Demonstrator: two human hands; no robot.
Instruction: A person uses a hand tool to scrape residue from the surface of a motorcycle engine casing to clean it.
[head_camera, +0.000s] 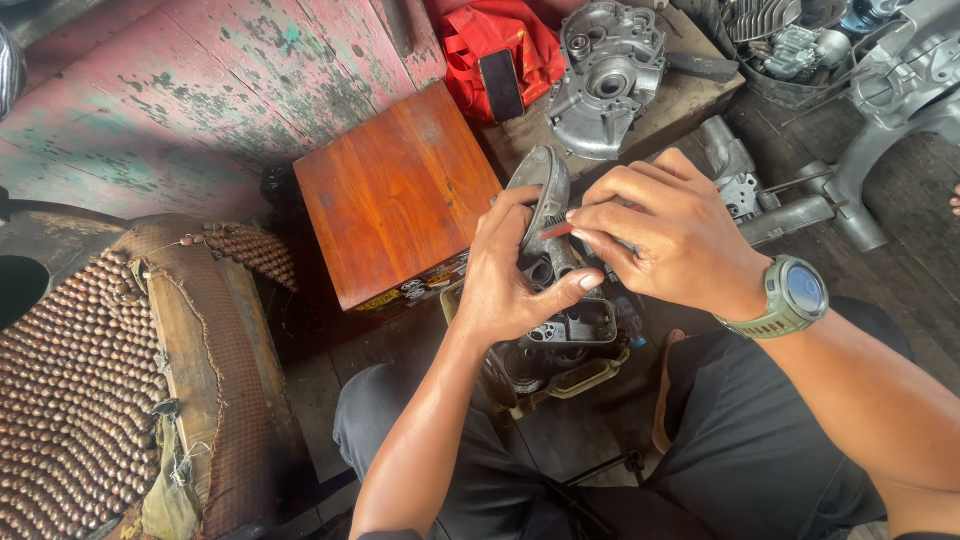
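Fingers of your left hand (505, 280) wrap the dark metal engine part (560, 310), held above your lap in front of the wooden box (395, 195). Your right hand (660, 235) pinches a thin red-handled tool (556, 231) against its upper rim. Judged heavy, rigid, greasy: grip the casting body, not the thin edge.

Soft, even daylight filled the frame, brightest toward one and two o'clock, where the grey engine casing (607, 75) showed pale glare. Shadows stayed faint and diffuse, deepest under the wooden box (395, 190) and at six o'clock between the knees. Focus was sharp centrally; edges at nine o'clock bowed slightly from wide-angle distortion.
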